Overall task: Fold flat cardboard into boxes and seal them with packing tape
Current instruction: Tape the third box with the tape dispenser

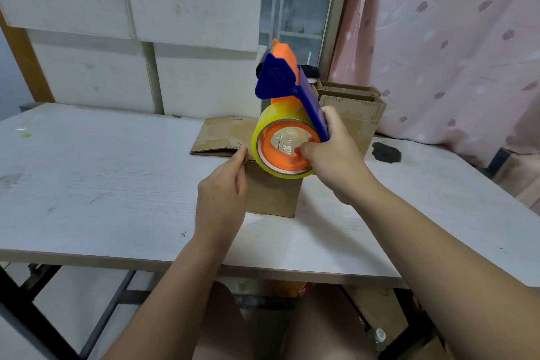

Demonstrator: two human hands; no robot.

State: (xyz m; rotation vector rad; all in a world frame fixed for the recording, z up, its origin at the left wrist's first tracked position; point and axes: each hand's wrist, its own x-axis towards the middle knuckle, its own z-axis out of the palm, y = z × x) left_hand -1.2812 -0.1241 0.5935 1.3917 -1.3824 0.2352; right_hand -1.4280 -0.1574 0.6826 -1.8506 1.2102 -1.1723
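Observation:
A small brown cardboard box [273, 196] stands on the white table [102, 184]. Above its top my right hand [333, 155] grips a tape dispenser [287, 90] with a blue and orange frame; the thumb hooks into the orange core of its yellowish tape roll [264, 161]. My left hand [223, 193] lies against the box's left side, its straight fingers pressing on the top left edge. The dispenser hides the box's top.
A flat piece of cardboard [217, 136] lies behind the box. Several folded boxes [355, 108] stand at the back right by a pink curtain [455, 38]. A dark stain [385, 152] marks the table's right side. White panels line the back wall.

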